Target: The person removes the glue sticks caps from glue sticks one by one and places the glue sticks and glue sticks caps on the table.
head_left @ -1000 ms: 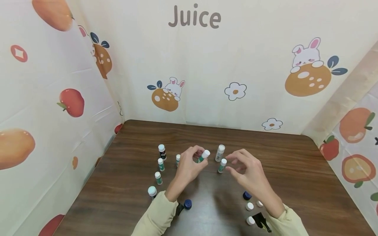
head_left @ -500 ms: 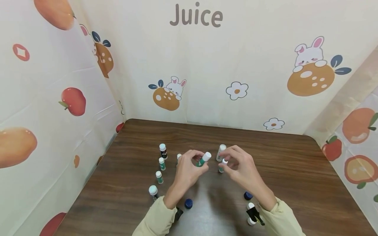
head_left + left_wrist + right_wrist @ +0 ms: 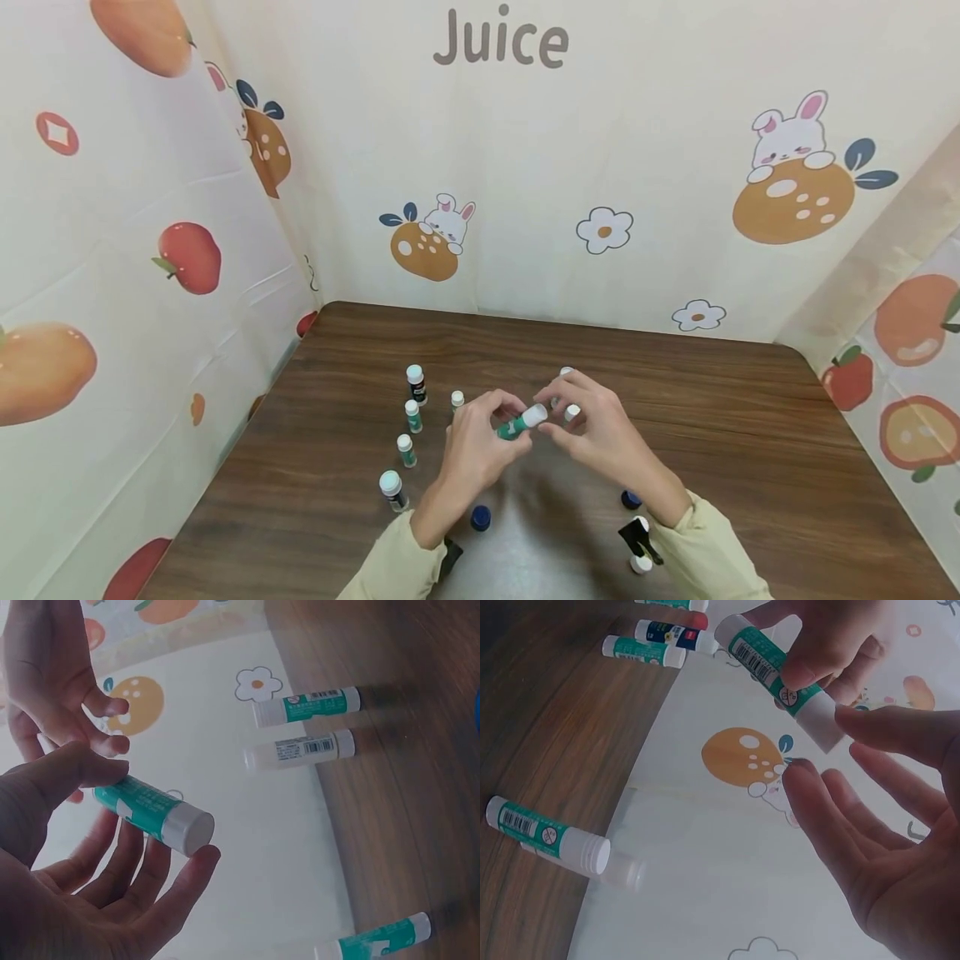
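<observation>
Left hand [image 3: 476, 442]: pinching the glue stick [image 3: 513, 428] round its barrel, thumb on one side, fingers curled along the other.
Right hand [image 3: 600, 421]: thumb tip at the edge of the nearer white end [image 3: 821, 722], touching or just beside, I cannot tell which; my other fingers are spread and apart from it, gripping nothing.
Place: the glue stick is tilted in the air between my hands, above the wooden table [image 3: 712, 392].
Barrel grip: the step in hand looks like a two-handed hold on the stick; I judge it best to keep the left pinch firm on the label, clear of that end.
White end: to take it well, I should set thumb and index finger opposite each other and work along the stick's own axis, without bending it sideways.
Neighbours: a second green-labelled glue stick [image 3: 321, 705] and a barcoded white stick [image 3: 315, 748] stand close behind my right fingers, so low knuckles could knock them.
Green label: wraps the middle, with pale print, a white patch, a barcode and a round mark.
Ends: both white and smooth; the far one shows a flat disc.
Loose pieces: a dark blue cap [image 3: 481, 518] lies near my left sleeve [image 3: 397, 554].
</observation>
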A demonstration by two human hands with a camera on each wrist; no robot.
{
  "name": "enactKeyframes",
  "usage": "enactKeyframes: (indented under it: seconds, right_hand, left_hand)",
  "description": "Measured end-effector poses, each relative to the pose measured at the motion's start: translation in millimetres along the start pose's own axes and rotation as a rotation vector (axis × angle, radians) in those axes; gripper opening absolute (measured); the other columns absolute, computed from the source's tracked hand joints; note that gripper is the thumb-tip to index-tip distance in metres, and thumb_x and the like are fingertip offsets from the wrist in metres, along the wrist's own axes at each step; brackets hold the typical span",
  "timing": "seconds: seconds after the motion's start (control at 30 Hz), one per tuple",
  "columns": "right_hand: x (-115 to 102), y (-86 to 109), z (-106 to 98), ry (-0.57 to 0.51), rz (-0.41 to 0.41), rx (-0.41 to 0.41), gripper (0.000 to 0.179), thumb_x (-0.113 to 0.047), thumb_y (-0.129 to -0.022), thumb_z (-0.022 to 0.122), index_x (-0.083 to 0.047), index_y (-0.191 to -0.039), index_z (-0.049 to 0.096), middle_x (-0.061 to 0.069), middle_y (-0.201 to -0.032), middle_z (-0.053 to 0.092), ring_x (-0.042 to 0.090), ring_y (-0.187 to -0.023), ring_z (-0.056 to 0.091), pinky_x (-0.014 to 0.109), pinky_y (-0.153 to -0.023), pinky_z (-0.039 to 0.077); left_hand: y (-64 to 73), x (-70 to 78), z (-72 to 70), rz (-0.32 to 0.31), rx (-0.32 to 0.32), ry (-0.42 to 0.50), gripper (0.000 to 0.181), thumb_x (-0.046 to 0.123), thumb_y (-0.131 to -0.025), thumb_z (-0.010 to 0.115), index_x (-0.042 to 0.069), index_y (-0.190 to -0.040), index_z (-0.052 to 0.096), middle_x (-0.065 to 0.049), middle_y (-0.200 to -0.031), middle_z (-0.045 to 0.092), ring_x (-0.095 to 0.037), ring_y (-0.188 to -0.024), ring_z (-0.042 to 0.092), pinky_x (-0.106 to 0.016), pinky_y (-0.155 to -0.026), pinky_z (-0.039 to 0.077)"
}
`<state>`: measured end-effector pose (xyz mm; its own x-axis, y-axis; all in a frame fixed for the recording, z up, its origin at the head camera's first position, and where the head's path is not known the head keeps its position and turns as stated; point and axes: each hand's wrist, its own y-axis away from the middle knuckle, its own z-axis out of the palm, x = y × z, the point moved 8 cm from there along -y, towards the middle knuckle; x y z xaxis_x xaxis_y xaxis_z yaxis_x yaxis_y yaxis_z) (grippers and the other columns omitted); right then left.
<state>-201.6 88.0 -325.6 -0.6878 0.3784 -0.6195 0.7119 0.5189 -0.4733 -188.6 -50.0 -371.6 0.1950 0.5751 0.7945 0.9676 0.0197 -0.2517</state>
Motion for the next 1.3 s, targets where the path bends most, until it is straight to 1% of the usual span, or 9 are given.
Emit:
enactKeyframes:
  seconds: [0.13,0.27,0.43,0.67,0.8,0.93,1.03,1.2,1.3]
  right_hand:
    - [-3.9,0.6,7.0,-0.029,-0.034,-0.046,0.031,0.006,-0.070,0.078,-0.011,-0.093,0.066,-0.003,-0.091,0.057,0.011,-0.068,0.056,0.025,-0.052,0.052]
    - [-5.9,1.7,12.6,-0.051,-0.045,-0.076,0.027,0.007,-0.072,0.076,-0.011,-0.090,0.066,-0.003,-0.091,0.057,0.008,-0.069,0.055,0.025,-0.053,0.051]
    - [-7.5,2.7,15.4,-0.052,-0.054,-0.087,0.024,0.006,-0.073,0.076,-0.011,-0.086,0.066,-0.004,-0.090,0.058,0.007,-0.069,0.056,0.024,-0.055,0.051]
    - [-6.9,4.9,18.1,-0.054,-0.041,-0.114,0.023,0.007,-0.072,0.074,-0.010,-0.084,0.067,-0.004,-0.089,0.059,0.006,-0.068,0.055,0.023,-0.056,0.051]
    - [-6.7,5.7,19.9,-0.066,-0.043,-0.132,0.024,0.009,-0.072,0.073,-0.010,-0.085,0.067,-0.004,-0.088,0.059,0.006,-0.069,0.056,0.022,-0.056,0.052]
    - [-8.2,5.4,19.7,-0.075,-0.057,-0.129,0.025,0.010,-0.071,0.074,-0.010,-0.084,0.067,-0.004,-0.088,0.060,0.006,-0.069,0.056,0.021,-0.056,0.052]
    - [-9.0,4.8,17.7,-0.075,-0.059,-0.117,0.025,0.010,-0.071,0.075,-0.011,-0.083,0.067,-0.004,-0.088,0.060,0.006,-0.069,0.056,0.022,-0.055,0.052]
    - [-10.2,4.1,15.0,-0.072,-0.055,-0.109,0.024,0.008,-0.071,0.076,-0.011,-0.083,0.068,-0.005,-0.087,0.060,0.007,-0.069,0.056,0.022,-0.055,0.051]
    - [-9.8,4.4,14.3,-0.071,-0.041,-0.109,0.024,0.009,-0.071,0.075,-0.011,-0.083,0.068,-0.005,-0.088,0.060,0.009,-0.069,0.056,0.022,-0.056,0.052]
  left_hand:
    - [5.7,1.3,-0.2,0.009,0.006,0.001,0.023,0.015,-0.072,0.078,0.018,-0.091,0.067,0.008,-0.085,0.065,-0.010,-0.077,0.057,-0.027,-0.062,0.045]
    - [10.2,0.0,-0.4,0.012,0.010,0.011,0.022,0.014,-0.072,0.078,0.017,-0.091,0.067,0.008,-0.083,0.066,-0.008,-0.077,0.059,-0.028,-0.064,0.048]
    - [13.8,-1.4,-0.9,0.015,-0.003,0.034,0.022,0.013,-0.073,0.079,0.016,-0.091,0.067,0.008,-0.082,0.066,-0.008,-0.076,0.059,-0.028,-0.067,0.050]
    - [17.1,-1.3,-2.1,0.052,-0.012,0.047,0.021,0.011,-0.072,0.079,0.014,-0.089,0.068,0.007,-0.081,0.066,-0.007,-0.075,0.060,-0.030,-0.067,0.051]
    - [17.5,-2.7,-2.4,0.067,-0.020,0.062,0.020,0.010,-0.072,0.079,0.015,-0.088,0.069,0.008,-0.080,0.067,-0.007,-0.074,0.060,-0.027,-0.063,0.050]
    - [17.8,-4.8,-3.2,0.077,-0.029,0.088,0.018,0.008,-0.072,0.078,0.013,-0.087,0.069,0.005,-0.079,0.067,-0.011,-0.072,0.061,-0.022,-0.055,0.047]
    - [17.7,-7.0,-3.8,0.080,-0.034,0.099,0.018,0.006,-0.072,0.078,0.012,-0.087,0.069,0.004,-0.079,0.067,-0.013,-0.070,0.059,-0.021,-0.052,0.045]
    - [17.9,-10.6,-5.6,0.067,-0.032,0.105,0.019,0.004,-0.071,0.077,0.011,-0.087,0.068,0.003,-0.079,0.067,-0.014,-0.068,0.058,-0.021,-0.052,0.045]
    - [18.2,-12.3,-6.2,0.056,-0.029,0.111,0.020,0.004,-0.071,0.077,0.011,-0.087,0.068,0.003,-0.080,0.068,-0.014,-0.071,0.060,-0.022,-0.053,0.047]
